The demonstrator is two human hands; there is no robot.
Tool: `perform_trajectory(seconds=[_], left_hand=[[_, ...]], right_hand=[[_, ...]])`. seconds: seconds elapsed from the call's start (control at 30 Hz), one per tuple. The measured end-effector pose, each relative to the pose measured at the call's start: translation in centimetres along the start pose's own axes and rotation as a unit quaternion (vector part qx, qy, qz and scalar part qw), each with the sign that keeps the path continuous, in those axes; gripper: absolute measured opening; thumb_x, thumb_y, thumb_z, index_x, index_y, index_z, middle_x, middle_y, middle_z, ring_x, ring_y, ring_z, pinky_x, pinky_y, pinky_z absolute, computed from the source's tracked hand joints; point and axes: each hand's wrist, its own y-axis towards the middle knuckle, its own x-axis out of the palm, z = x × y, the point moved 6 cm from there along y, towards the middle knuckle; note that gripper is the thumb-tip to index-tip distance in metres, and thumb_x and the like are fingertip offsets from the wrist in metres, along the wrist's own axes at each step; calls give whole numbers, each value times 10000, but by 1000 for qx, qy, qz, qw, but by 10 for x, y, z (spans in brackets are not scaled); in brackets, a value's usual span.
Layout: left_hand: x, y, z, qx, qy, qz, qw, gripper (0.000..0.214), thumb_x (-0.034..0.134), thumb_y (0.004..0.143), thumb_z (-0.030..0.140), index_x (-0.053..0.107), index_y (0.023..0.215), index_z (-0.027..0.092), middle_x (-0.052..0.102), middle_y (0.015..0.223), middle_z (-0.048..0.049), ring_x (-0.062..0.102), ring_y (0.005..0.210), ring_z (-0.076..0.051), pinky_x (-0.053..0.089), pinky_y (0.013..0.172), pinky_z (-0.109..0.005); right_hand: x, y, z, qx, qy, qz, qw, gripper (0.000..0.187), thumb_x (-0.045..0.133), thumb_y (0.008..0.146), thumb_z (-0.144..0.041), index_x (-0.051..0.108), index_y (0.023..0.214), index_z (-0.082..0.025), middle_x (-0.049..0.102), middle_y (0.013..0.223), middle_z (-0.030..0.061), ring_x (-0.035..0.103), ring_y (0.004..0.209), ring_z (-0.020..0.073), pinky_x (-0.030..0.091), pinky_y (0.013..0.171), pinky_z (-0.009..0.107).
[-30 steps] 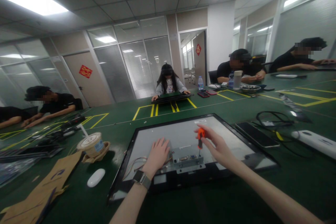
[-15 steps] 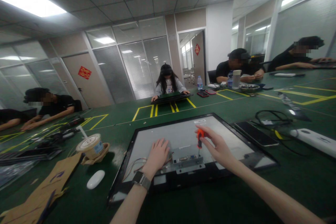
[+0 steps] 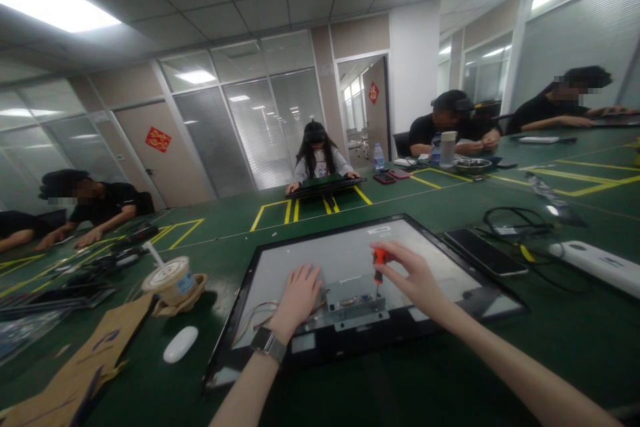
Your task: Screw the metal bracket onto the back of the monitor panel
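A flat display panel (image 3: 350, 245) with a black frame lies back side up on the table before me. My right hand (image 3: 407, 272) grips a screwdriver (image 3: 379, 257) with an orange and black handle. The screwdriver stands nearly upright, its tip down at the right end of a metal bracket (image 3: 357, 320) that carries ports. Whether the tip sits in a screw is too small to tell. My left hand (image 3: 300, 293) lies flat on the panel, left of the bracket, fingers stretched out. Thin wires (image 3: 255, 313) run beside it.
Left of the panel are a drink cup (image 3: 170, 278) in a cardboard holder, a white oval case (image 3: 181, 344) and brown cardboard (image 3: 95, 353). To the right lie a phone (image 3: 485, 251), black cables (image 3: 515, 217) and a white power strip (image 3: 600, 268). A person (image 3: 320, 163) sits opposite; others work along the table.
The screwdriver and my right hand have barely shifted, the handle turning slightly. My left hand stays in place. The whole view has moved a little.
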Motion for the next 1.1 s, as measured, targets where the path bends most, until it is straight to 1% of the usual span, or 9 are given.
perform_trajectory(seconds=[0.07, 0.13, 0.23, 0.33, 0.57, 0.7, 0.9, 1.1], left_hand=[[0, 0, 0, -1, -2, 0, 1000, 438, 343, 1020, 271, 458, 1439, 216, 457, 1508, -117, 399, 1399, -295, 352, 1125, -509], [0, 0, 0, -2, 0, 1, 1000, 438, 342, 1019, 263, 458, 1439, 220, 455, 1508, -119, 403, 1396, -289, 355, 1123, -510], [1, 0, 0, -1, 9, 0, 1000, 444, 335, 1017, 256, 451, 1444, 219, 453, 1509, -123, 413, 1389, -290, 361, 1117, -514], [0, 0, 1, 0, 10, 1, 1000, 446, 336, 1016, 256, 451, 1445, 215, 459, 1504, -126, 415, 1387, -294, 360, 1117, -515], [-1, 0, 1, -2, 0, 3, 1000, 444, 341, 1015, 252, 458, 1441, 215, 461, 1503, -126, 412, 1389, -297, 358, 1118, -520], [-2, 0, 1, -8, -10, -7, 1000, 445, 339, 1018, 264, 461, 1442, 211, 453, 1511, -116, 395, 1400, -304, 352, 1124, -516], [-3, -1, 1, -7, -12, -13, 1000, 448, 329, 1024, 273, 449, 1452, 213, 438, 1521, -118, 382, 1410, -293, 337, 1137, -504], [-2, 0, 2, -1, 0, -5, 1000, 445, 334, 1024, 277, 446, 1450, 217, 448, 1515, -111, 401, 1399, -287, 358, 1127, -498]], right_hand=[[-2, 0, 1, 7, -11, 9, 1000, 259, 640, 881, -291, 692, 1131, -250, 688, 917, 57, 674, 798, 215, 586, 754, 369], [-3, -1, 3, 14, -18, 14, 1000, 294, 611, 898, -294, 671, 1183, -248, 691, 947, 65, 674, 808, 213, 589, 767, 374], [-1, -2, 5, 16, -9, -6, 1000, 367, 535, 928, -266, 611, 1286, -249, 711, 1040, 79, 691, 871, 220, 594, 822, 401], [1, -2, 7, 21, 8, -24, 999, 403, 521, 920, -239, 585, 1317, -253, 714, 1129, 86, 707, 901, 225, 604, 842, 425], [-1, 0, 3, 5, 6, 14, 1000, 343, 600, 882, -219, 645, 1219, -258, 696, 1066, 75, 694, 856, 212, 630, 745, 363], [-3, 0, 2, 5, 15, 28, 999, 304, 647, 864, -233, 670, 1165, -262, 671, 1036, 71, 681, 817, 202, 632, 705, 351], [-4, 0, -1, -6, 19, 38, 999, 277, 690, 854, -270, 686, 1131, -265, 663, 997, 62, 674, 791, 197, 630, 686, 343], [-5, -1, -1, -15, 0, 41, 999, 262, 686, 868, -305, 677, 1121, -237, 661, 968, 60, 679, 763, 183, 632, 673, 325]])
